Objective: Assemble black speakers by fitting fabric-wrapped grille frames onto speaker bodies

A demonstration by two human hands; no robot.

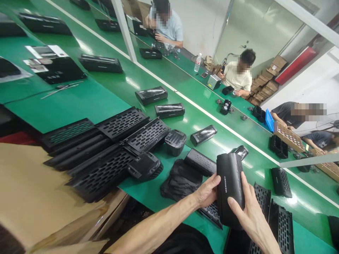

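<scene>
A black speaker housing (228, 180) with MERKURY printed on its face is held up between my two hands, tilted near upright. My left hand (208, 190) grips its left side, thumb along the edge. On the right side, my right hand (250, 208) has its thumb on the front face and its fingers round the far edge. Right behind the housing lie a crumpled black cloth (181, 180) and another long black housing (200, 161). Black perforated grilles (282, 225) lie beneath and beside my right hand, partly hidden by it.
Stacked black grilles (119, 123) and end caps (147, 165) cover the bench to the left, beside a cardboard box (31, 190). Several housings (169, 110) sit on the green conveyor (127, 81). White frame posts (124, 31) rise between me and several co-workers (242, 74) opposite.
</scene>
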